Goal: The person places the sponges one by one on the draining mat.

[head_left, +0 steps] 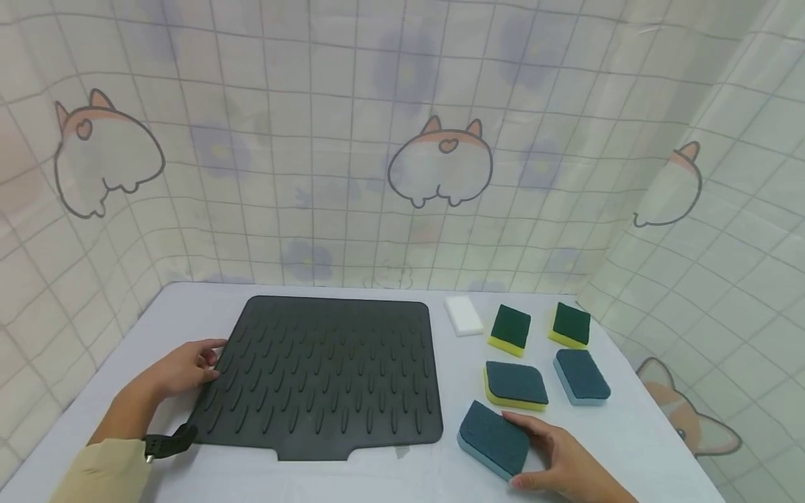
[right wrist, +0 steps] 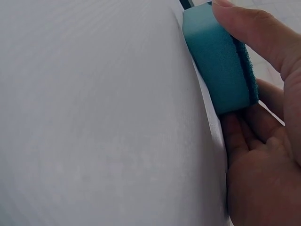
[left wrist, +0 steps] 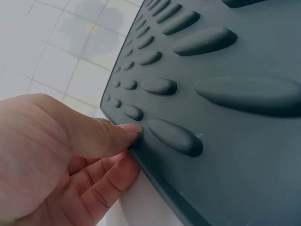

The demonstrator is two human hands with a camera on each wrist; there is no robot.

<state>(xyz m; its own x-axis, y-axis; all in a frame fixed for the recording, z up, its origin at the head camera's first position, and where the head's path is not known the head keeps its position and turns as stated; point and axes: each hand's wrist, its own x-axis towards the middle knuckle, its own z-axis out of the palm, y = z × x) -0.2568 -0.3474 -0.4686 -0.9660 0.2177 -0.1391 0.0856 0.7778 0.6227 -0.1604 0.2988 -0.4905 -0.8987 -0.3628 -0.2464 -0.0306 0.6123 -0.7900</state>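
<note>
A dark grey drying mat [head_left: 327, 370] with raised oval ridges lies on the white table. At its left edge my left hand [head_left: 182, 367] pinches the rim, the thumb [left wrist: 115, 136] on top and the curled fingers beneath in the left wrist view. To the right of the mat, my right hand [head_left: 560, 454] grips a blue sponge [head_left: 493, 440] with a dark scouring top, thumb at its near end and fingers at the far side. The right wrist view shows this blue sponge [right wrist: 218, 61] resting on the tablecloth.
Behind the gripped sponge lie a yellow sponge with a blue-grey top [head_left: 517, 385], another blue sponge [head_left: 581, 377], two yellow-and-green sponges [head_left: 511, 328] and a white sponge block [head_left: 463, 316]. A patterned curtain [head_left: 352, 175] surrounds the table's back and sides.
</note>
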